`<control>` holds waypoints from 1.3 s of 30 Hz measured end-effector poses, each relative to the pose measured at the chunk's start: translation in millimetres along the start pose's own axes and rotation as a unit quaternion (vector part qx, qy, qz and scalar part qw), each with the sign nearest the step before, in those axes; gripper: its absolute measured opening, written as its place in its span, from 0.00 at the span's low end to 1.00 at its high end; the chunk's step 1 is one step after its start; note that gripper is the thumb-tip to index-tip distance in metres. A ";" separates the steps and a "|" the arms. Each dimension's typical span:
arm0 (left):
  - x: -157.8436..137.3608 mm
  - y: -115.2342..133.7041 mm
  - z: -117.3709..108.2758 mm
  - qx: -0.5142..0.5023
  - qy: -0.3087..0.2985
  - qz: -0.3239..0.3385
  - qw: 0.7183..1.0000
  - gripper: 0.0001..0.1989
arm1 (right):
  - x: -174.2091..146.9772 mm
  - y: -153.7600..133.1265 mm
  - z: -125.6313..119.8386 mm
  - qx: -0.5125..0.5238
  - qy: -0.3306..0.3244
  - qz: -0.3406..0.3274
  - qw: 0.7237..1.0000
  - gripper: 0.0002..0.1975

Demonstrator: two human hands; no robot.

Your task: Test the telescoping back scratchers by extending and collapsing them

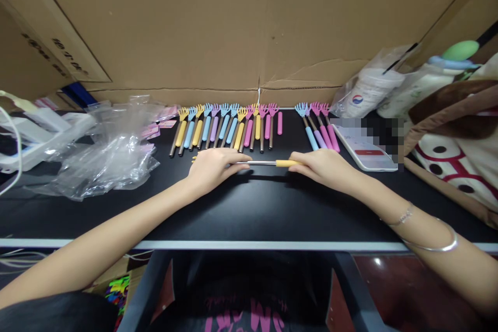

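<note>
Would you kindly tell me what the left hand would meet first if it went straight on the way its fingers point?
The left hand would probably meet the yellow back-scratcher handle first, then the right hand gripping it; exact depth is unclear.

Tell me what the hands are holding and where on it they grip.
A back scratcher: the right hand grips its yellow handle, the left hand its metal rod, towards the claw.

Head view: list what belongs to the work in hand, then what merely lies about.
Likely belongs:
yellow-handled metal claw stick, between left hand and right hand
multicoloured plastic-and-metal claw sticks
loose pink plastic handle

Likely lying about:
white rectangular phone
white cup in clear plastic
pale bottle with green top
crumpled clear plastic bags, role unclear
</note>
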State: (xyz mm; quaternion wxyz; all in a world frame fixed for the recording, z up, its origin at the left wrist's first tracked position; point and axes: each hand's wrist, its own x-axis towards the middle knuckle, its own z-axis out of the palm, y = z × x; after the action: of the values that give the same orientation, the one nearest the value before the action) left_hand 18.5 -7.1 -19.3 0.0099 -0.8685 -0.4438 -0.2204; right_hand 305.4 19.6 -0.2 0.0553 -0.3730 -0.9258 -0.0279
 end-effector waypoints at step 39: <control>7.7 -18.3 -27.7 0.167 -0.037 0.017 0.985 0.17 | -2.1 1.0 -11.2 -0.046 0.091 0.030 0.994 0.16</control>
State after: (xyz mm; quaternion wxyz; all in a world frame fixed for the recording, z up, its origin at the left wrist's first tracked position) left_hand -2.2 3.9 5.4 0.1421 -0.8695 -0.4598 -0.1111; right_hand 308.5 17.9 10.6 0.1229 -0.3989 -0.9030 -0.1022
